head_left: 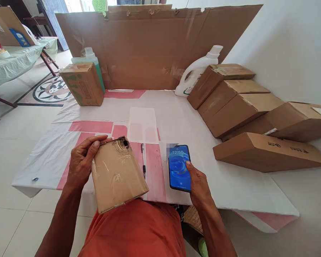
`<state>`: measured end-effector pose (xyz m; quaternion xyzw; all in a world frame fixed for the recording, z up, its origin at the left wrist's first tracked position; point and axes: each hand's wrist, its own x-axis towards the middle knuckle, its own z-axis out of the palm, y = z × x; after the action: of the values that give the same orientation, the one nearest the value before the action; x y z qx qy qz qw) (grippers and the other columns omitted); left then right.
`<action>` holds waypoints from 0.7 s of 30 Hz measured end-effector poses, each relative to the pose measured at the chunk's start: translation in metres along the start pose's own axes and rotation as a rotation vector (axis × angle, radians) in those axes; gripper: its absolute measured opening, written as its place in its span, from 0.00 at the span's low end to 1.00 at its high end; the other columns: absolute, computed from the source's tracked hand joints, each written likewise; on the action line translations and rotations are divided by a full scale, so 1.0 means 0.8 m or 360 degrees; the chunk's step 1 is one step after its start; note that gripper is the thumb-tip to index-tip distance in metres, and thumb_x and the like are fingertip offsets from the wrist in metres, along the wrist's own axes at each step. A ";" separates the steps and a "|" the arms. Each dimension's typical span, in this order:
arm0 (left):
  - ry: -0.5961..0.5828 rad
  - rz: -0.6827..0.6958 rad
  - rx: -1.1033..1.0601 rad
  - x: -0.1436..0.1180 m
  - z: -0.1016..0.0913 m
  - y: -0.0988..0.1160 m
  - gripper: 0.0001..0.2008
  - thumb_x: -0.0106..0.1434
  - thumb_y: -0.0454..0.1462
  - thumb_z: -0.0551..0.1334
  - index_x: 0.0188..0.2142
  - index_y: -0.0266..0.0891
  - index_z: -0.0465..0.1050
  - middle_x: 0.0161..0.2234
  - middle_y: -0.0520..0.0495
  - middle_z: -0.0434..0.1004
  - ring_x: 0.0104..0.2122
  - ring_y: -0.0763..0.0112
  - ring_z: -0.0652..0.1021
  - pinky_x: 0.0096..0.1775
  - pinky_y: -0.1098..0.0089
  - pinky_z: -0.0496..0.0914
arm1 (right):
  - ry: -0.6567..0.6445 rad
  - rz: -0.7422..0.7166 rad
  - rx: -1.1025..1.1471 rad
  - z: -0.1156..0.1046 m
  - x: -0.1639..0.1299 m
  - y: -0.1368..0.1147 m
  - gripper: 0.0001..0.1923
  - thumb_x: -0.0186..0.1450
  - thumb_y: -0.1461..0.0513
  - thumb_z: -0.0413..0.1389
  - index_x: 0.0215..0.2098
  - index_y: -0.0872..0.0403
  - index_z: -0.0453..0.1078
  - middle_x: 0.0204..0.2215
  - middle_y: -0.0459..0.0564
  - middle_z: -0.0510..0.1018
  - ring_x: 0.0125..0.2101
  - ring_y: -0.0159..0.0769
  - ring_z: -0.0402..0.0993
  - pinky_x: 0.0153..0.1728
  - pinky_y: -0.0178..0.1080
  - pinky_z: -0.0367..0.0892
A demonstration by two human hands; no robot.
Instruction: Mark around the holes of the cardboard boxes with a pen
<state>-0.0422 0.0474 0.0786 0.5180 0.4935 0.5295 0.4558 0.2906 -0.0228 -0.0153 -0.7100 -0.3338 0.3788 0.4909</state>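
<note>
My left hand (83, 159) grips the upper left edge of a small brown cardboard box (119, 178), tilted at the table's front edge. The box has a torn dark hole at its top right corner and shiny tape across its face. In my right hand (200, 182) is a smartphone (179, 169), its lit blue screen reading 12:50 and my thumb on its right edge. Between the two lies a pen (143, 160) with a black grip. Just behind the pen is a pale translucent sheet (142, 125), flat on the cloth.
Several cardboard boxes (240, 110) line the table's right side, beside a white jug (198, 71). A carton (82, 84) and a green bottle (100, 73) stand at back left. A tall cardboard panel (149, 50) closes off the back. A small ring-like item (35, 179) lies near the left corner.
</note>
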 end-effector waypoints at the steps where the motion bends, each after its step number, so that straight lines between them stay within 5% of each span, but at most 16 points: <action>1: 0.0004 -0.0009 -0.0004 0.002 -0.001 -0.001 0.16 0.70 0.49 0.70 0.50 0.43 0.85 0.49 0.43 0.89 0.49 0.61 0.87 0.48 0.71 0.79 | 0.0033 -0.0030 -0.0134 -0.002 0.006 0.010 0.37 0.63 0.27 0.53 0.24 0.50 0.69 0.21 0.46 0.74 0.23 0.38 0.69 0.26 0.41 0.70; 9: 0.0046 -0.0046 -0.0065 0.015 -0.001 -0.010 0.17 0.69 0.49 0.71 0.49 0.41 0.85 0.51 0.40 0.89 0.50 0.58 0.87 0.49 0.66 0.80 | 0.0153 -0.0063 -0.0631 -0.015 0.011 0.036 0.31 0.66 0.34 0.50 0.21 0.47 0.58 0.18 0.42 0.59 0.24 0.36 0.54 0.29 0.41 0.55; 16: 0.0046 -0.0143 -0.0396 0.016 0.007 -0.019 0.25 0.70 0.58 0.64 0.51 0.42 0.85 0.53 0.38 0.87 0.53 0.52 0.86 0.52 0.60 0.80 | 0.0218 -0.0078 -0.0874 -0.032 0.013 0.049 0.30 0.61 0.36 0.50 0.33 0.52 0.75 0.27 0.58 0.81 0.31 0.51 0.74 0.38 0.49 0.67; 21: 0.0058 -0.0288 -0.0384 0.005 0.007 -0.059 0.36 0.70 0.66 0.55 0.54 0.40 0.82 0.51 0.37 0.88 0.54 0.49 0.85 0.53 0.54 0.80 | 0.0232 -0.0142 -0.0962 -0.037 0.009 0.054 0.39 0.63 0.34 0.47 0.41 0.58 0.79 0.37 0.68 0.84 0.40 0.60 0.79 0.48 0.59 0.72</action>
<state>-0.0385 0.0561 0.0317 0.4032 0.4791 0.5510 0.5516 0.3238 -0.0427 -0.0506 -0.8337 -0.4261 0.1887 0.2963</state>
